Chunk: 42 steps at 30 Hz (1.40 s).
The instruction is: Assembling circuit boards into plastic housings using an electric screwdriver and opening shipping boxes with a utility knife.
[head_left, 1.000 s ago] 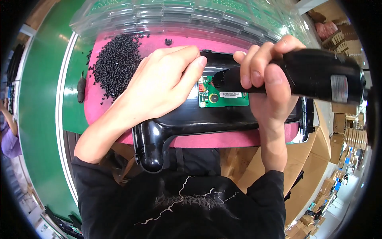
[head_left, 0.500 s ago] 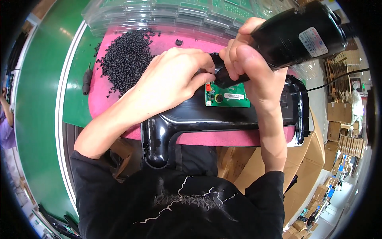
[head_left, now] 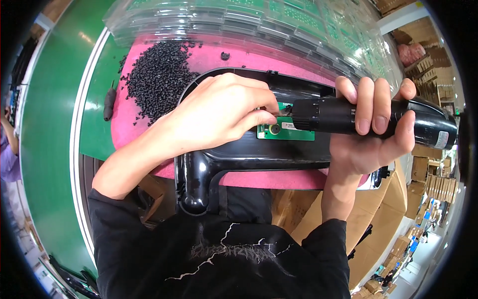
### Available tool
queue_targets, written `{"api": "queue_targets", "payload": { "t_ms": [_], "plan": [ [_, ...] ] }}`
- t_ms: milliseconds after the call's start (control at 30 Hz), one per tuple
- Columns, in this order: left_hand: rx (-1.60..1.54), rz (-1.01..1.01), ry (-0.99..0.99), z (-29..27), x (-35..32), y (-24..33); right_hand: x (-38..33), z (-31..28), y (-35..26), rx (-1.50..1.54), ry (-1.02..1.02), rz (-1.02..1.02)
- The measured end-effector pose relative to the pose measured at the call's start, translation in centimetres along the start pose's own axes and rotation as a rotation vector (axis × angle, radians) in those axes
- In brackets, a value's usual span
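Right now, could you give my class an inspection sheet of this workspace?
Surface: pink mat on green bench.
Job's things: green circuit board in black housing; power screwdriver over the board.
Clutter: pile of small black parts, slim hand tool, clear plastic trays.
Hands: right hand grips the power screwdriver; left hand near its tip, anything pinched unclear.
Cables: nothing seen.
Surroundings: cardboard box at right; purple-sleeved person at left edge.

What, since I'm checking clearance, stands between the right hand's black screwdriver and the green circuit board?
The left hand: its fingertips are at the tip of the black screwdriver, over the left part of the green circuit board. Whether they pinch anything is unclear. Nothing else visible intervenes.
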<state>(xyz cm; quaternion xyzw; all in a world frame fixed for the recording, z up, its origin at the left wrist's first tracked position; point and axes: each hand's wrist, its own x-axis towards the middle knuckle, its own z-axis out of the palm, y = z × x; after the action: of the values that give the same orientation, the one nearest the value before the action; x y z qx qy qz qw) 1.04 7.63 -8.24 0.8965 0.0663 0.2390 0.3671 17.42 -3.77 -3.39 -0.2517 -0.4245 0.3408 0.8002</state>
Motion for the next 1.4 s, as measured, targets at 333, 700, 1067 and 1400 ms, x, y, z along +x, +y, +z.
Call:
{"api": "queue_targets", "payload": {
  "t_ms": [333, 700, 1067, 1400],
  "plan": [
    [-0.207, -0.034, -0.047, 0.0, 0.8, 0.7, -0.5, -0.8, 0.0, -0.023, -0.136, 0.014],
    [-0.046, -0.010, 0.224, -0.3, 0.4, 0.2, -1.0, -0.9, -1.0, -0.241, -0.179, 0.114],
    [-0.021, -0.076, 0.125, -0.3, 0.2, 0.8, -1.6, 0.1, 0.7, -0.279, -0.185, 0.177],
    [0.031, -0.125, 0.068, -0.2, -0.1, 0.9, -1.5, 0.3, 2.0, -0.393, -0.329, 0.177]
  ]
}}
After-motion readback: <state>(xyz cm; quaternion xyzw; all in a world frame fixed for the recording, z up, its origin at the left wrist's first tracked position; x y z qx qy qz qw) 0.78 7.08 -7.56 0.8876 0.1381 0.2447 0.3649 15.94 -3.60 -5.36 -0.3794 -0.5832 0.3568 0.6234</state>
